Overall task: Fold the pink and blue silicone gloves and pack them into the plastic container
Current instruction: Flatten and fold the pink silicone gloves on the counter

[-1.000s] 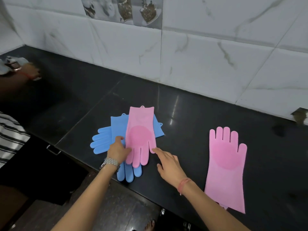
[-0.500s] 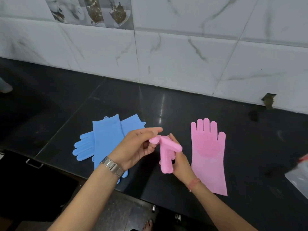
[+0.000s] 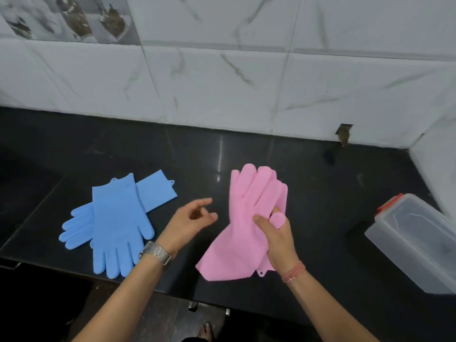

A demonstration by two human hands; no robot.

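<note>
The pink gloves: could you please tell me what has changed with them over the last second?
The pink glove from the blue pile now sits on the other pink glove, pinched by the right hand. The left hand let go. The blue gloves stayed put.

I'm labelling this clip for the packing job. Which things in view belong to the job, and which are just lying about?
Job:
pink gloves, held by the right hand
blue gloves
container
left hand, holding nothing

Just there:
counter
wall tiles
</note>
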